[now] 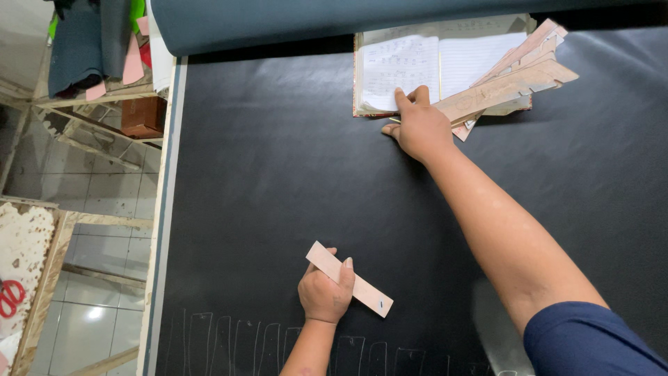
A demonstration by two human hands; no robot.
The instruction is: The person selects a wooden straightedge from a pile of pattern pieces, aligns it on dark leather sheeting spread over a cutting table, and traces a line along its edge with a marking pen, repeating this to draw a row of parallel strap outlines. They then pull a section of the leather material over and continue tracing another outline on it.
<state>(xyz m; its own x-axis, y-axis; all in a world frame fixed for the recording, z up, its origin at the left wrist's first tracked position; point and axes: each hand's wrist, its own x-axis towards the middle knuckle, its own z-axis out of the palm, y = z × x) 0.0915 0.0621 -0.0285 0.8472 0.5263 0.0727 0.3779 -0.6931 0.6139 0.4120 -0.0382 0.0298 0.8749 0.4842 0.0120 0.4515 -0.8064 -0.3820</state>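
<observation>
My left hand (pixel 323 292) grips a narrow tan cardboard template strip (pixel 367 291) and holds it flat against the black sheet (pixel 278 174), near the front. Far out at the back, my right hand (pixel 417 125) rests on the lower edge of an open notebook (pixel 403 69), its fingers touching the page. A fanned stack of tan cardboard templates (pixel 515 80) lies on the notebook's right page, right beside that hand. Along the sheet's front edge runs a row of faint chalk outlines (pixel 236 341).
A dark teal fabric roll (pixel 313 21) lies across the back of the table. The table's pale left edge (pixel 158 230) drops to a tiled floor. Wooden shelves with folded material (pixel 90 49) stand at the far left. Red scissors (pixel 8 298) lie on a side bench.
</observation>
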